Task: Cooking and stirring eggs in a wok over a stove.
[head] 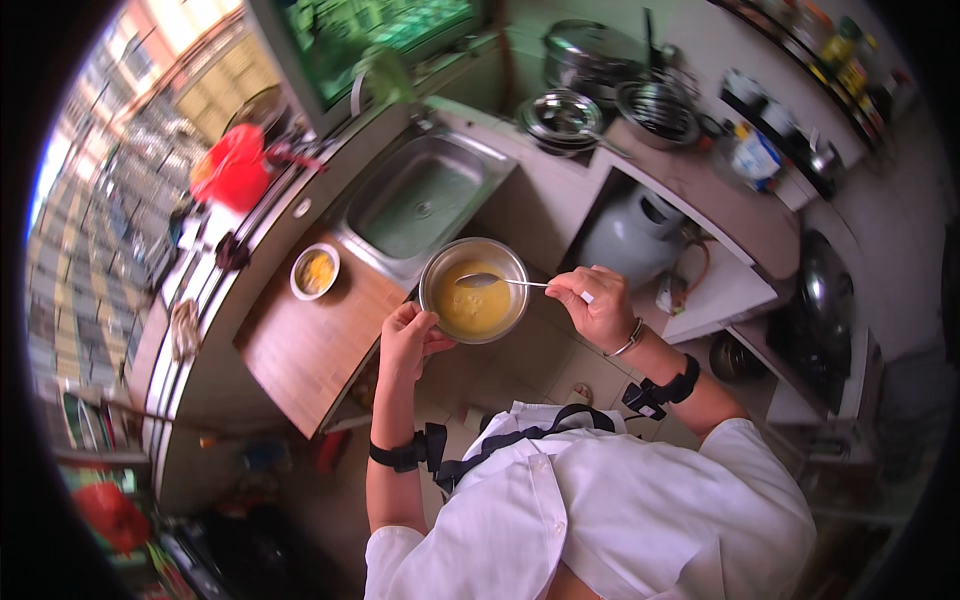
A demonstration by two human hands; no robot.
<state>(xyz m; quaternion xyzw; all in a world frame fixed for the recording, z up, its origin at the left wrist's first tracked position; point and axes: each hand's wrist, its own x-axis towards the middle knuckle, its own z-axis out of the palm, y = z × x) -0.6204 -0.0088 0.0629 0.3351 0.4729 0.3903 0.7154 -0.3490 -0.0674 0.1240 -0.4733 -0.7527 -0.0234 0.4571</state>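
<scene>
My left hand [409, 337] grips the lower left rim of a round metal bowl [517, 262], which is held up in front of me beside the sink. A yellow liquid with a few bubbles [474, 304] lies in the bowl. My right hand [596, 304] pinches the handle of a metal spoon [525, 282] between thumb and fingers. The spoon's head is over the bowl, at the liquid; whether it dips in, I cannot tell. To the left, a small round bowl [295, 279] with yellow pieces in it stands on the wooden counter.
A steel sink [420, 199] lies just beyond the metal bowl. Pots [592, 56] and stacked metal dishes [561, 120] stand on the far counter, with a grey gas cylinder [630, 232] below. A red plastic bag [240, 169] is by the window at the left.
</scene>
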